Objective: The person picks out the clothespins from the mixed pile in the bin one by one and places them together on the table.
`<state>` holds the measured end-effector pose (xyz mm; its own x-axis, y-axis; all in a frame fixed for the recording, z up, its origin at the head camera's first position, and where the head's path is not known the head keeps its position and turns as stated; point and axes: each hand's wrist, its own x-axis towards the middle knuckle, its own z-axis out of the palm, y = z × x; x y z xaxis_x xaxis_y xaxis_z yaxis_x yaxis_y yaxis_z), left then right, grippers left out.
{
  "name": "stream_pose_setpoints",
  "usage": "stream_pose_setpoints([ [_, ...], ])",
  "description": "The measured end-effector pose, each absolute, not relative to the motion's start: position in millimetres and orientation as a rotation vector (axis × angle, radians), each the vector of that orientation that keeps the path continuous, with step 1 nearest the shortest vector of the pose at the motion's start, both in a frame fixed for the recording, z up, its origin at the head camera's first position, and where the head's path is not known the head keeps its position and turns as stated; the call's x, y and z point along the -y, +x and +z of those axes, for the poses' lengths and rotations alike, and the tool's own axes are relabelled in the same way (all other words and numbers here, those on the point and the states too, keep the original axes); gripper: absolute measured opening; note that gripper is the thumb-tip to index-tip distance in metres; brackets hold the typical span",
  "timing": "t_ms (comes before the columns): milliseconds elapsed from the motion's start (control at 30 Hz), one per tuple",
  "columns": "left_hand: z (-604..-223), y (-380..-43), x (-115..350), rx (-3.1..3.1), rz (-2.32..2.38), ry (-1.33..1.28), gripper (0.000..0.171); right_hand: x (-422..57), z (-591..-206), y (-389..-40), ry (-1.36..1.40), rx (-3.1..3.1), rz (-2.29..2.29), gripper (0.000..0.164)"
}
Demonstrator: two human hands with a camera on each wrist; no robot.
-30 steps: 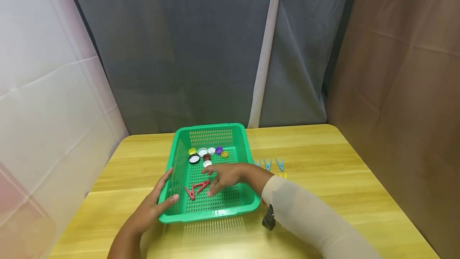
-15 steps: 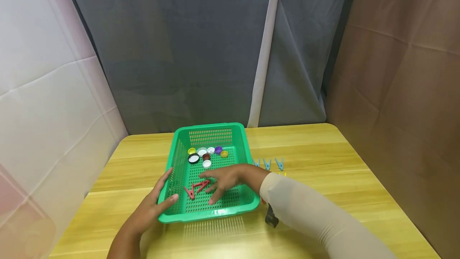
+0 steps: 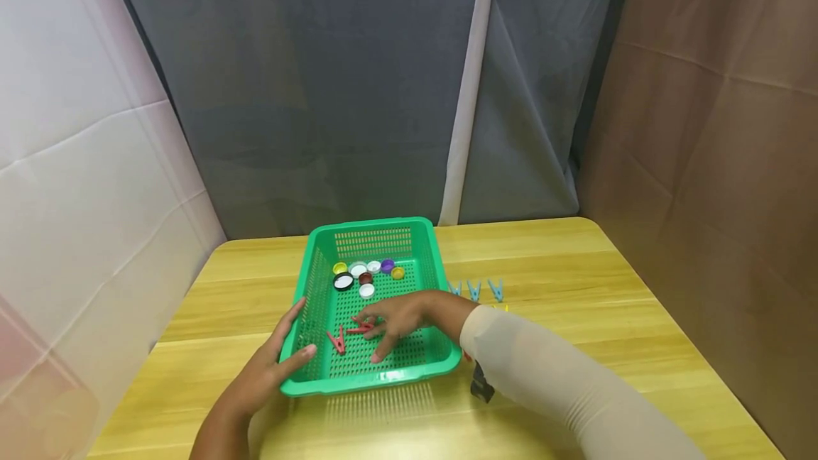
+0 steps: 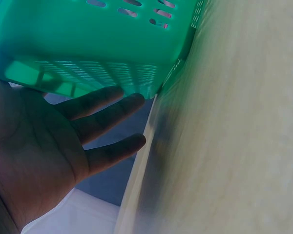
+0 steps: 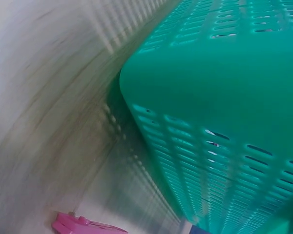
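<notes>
In the head view a green plastic basket [image 3: 396,377] stands on the table. My left hand [image 3: 258,378] rests at its left side, thumb over the rim; the left wrist view shows straight, spread fingers [image 4: 107,119] by the outer wall. My right hand [image 3: 396,318] reaches inside the basket over the right wall, fingers spread. Its fingertips touch a red clothespin [image 3: 359,329], partly hidden under them, while the thumb lies apart near the basket floor. Another red clothespin [image 3: 337,341] lies just left of it. The right wrist view does not show the right hand.
Several bottle caps sit farther back in the basket, among them a black-rimmed cap [image 3: 343,282] and a purple cap [image 3: 388,266]. Right of the basket are blue clothespins [image 3: 495,290], a partly hidden yellow one [image 3: 500,307] and a red-pink clothespin [image 5: 88,225]. Curtains surround the table.
My right hand's fingers have spread and come down onto one red clothespin. That clothespin has turned and now lies apart from the other. My left hand has stayed at the basket's side.
</notes>
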<state>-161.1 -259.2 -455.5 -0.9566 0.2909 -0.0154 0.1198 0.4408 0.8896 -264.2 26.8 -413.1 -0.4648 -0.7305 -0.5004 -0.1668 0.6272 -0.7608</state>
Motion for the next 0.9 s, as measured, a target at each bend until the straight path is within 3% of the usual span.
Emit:
stream_pose_setpoints([
  [400,-454.3,-160.6,258.9,-2.525,1.524,0.354,0.087,-27.9,-415.6,-267.4,-0.706,-2.058,-0.812,0.088],
  [900,-454.7,-160.0,258.4,-2.534,1.536,0.362,0.086,-27.3,-416.7,-266.3,-0.714,-2.12,-0.819,0.07],
])
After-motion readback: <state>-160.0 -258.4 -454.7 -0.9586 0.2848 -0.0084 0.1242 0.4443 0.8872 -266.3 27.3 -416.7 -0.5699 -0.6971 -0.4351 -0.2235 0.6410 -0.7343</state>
